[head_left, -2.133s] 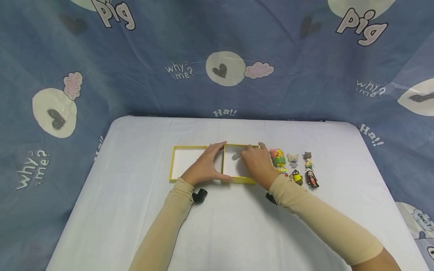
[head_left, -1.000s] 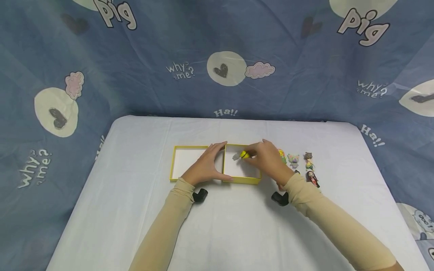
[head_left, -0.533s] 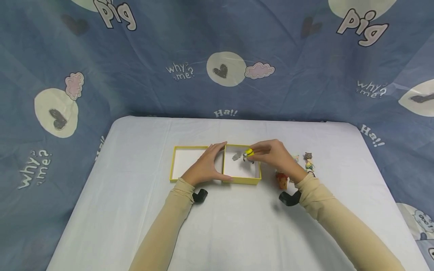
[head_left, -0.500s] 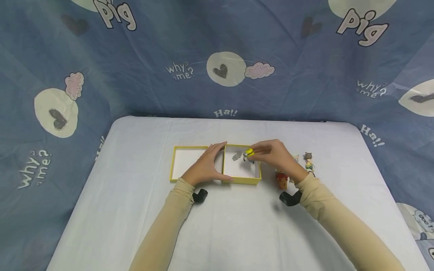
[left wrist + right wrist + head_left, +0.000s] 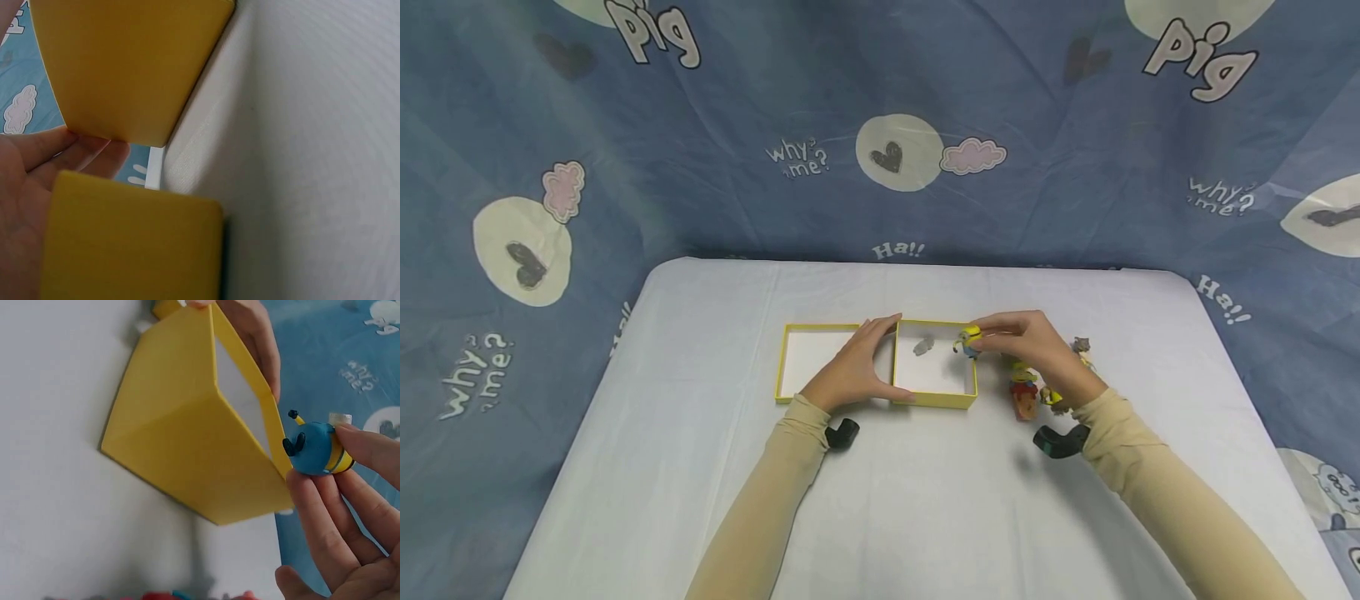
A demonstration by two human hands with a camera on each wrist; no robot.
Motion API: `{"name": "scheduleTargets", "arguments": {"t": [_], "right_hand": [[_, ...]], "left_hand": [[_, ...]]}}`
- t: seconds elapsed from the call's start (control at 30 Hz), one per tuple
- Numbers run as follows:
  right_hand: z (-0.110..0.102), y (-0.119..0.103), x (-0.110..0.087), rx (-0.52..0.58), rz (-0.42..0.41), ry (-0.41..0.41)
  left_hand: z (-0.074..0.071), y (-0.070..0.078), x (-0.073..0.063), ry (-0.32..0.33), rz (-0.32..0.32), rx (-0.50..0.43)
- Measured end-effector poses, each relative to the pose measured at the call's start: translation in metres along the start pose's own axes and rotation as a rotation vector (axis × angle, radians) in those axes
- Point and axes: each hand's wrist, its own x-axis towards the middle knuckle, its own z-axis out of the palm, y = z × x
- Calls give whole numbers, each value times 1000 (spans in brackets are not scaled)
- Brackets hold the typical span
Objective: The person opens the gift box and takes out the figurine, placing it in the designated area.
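In the head view, my left hand (image 5: 855, 364) spans the left side of a yellow-edged box (image 5: 934, 400) with a white inside. Its thumb is at the near corner, its fingers at the far one. My right hand (image 5: 1026, 342) pinches a small minion figurine (image 5: 967, 341), yellow with blue overalls, above the box's right wall. The right wrist view shows the minion figurine (image 5: 319, 447) between thumb and fingertips, its feet toward the camera. Inside the box lies a small grey figure (image 5: 922, 345); its kind is unclear.
Left of the box, a second shallow yellow-edged tray (image 5: 780, 367) lies partly behind the left hand. Under the right hand stand several figurines, among them a red and brown one (image 5: 1023, 392) and a yellow and black one (image 5: 1051, 397). A white cloth (image 5: 910, 517) covers the table.
My right hand has risen from inside the box and drawn right with the minion figurine, which now shows more fully. The left hand and box have stayed put.
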Motion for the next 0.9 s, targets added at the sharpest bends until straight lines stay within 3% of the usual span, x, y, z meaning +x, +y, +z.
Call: {"name": "scheduleTargets", "arguments": {"t": [0.6,0.9], "right_hand": [[-35,13,-18,5,94,18],[-54,20,-27,11,83,32]], "left_hand": [[-1,2,-1,-14,-26,-17],[-1,4,-1,-14,-21,-13]]}}
